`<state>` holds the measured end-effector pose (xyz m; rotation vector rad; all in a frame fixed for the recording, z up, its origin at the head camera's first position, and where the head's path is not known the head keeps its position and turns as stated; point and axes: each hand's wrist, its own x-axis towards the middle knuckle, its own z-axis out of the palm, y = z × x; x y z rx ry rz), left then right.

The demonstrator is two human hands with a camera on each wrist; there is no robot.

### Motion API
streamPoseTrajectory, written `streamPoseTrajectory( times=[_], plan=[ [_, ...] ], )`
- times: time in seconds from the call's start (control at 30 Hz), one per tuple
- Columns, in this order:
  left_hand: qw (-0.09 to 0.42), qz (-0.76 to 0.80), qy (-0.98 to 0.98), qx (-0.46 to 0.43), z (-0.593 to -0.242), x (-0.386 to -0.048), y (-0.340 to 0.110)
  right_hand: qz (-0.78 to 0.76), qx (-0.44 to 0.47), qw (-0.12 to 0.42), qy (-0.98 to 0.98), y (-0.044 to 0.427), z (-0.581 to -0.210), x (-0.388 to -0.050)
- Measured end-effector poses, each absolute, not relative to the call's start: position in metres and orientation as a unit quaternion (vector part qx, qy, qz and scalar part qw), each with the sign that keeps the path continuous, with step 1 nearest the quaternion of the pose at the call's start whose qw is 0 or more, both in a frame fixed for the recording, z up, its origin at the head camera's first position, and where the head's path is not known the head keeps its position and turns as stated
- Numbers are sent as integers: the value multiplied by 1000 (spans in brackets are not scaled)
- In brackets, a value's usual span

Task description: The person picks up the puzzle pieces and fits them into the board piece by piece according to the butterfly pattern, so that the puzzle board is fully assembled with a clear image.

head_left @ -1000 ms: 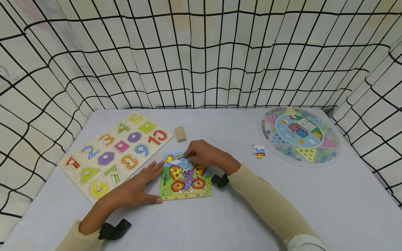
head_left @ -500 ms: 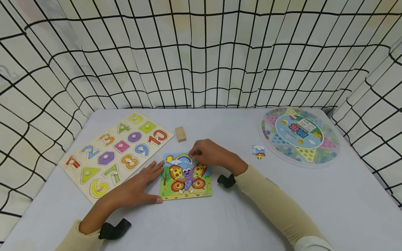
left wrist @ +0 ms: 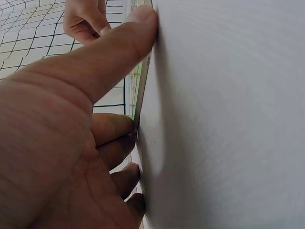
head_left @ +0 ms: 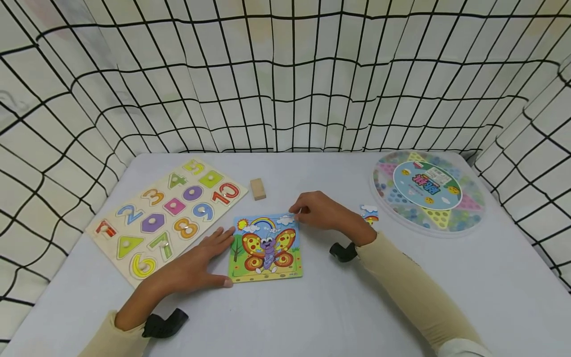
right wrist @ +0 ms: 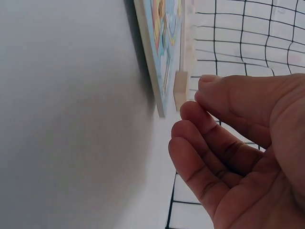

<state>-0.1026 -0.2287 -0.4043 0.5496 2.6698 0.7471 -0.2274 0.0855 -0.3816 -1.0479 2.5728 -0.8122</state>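
A square butterfly jigsaw puzzle (head_left: pixel 268 250) lies flat on the table in the head view, its rainbow, sun and clouds showing along the top. My left hand (head_left: pixel 192 265) rests at its left side: the fingertips touch the left edge and the thumb lies by the lower left corner. At the upper right corner hovers my right hand (head_left: pixel 323 210), fingers loosely bent; the right wrist view has nothing between its thumb and fingers (right wrist: pixel 190 157). A loose jigsaw piece (head_left: pixel 368 212) with cloud and rainbow print lies to the right, partly hidden behind the right wrist.
Left of the puzzle lies a wooden number-and-shape board (head_left: pixel 167 215). A small wooden block (head_left: pixel 257 189) sits behind the puzzle. A round, clear-lidded game box (head_left: pixel 428 193) lies at the back right. Black netting (head_left: pixel 285 94) over white cloth surrounds the table's back and sides.
My right hand has moved right, from over the rainbow to the puzzle's upper right corner, uncovering the top of the picture. Its wrist now partly covers the loose piece. The left hand stays put.
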Motion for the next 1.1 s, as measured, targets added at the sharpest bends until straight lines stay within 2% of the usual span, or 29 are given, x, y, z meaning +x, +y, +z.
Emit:
streamPoseTrajectory(
  times=[0.87,1.1],
  plan=[
    [158,261,933,190,-401,-101,-229,-319,-305,88,893,167,-378,-233],
    [157,262,932,192,-404,-102,-229,-312,-261,105,908,188,-382,-235]
  ],
)
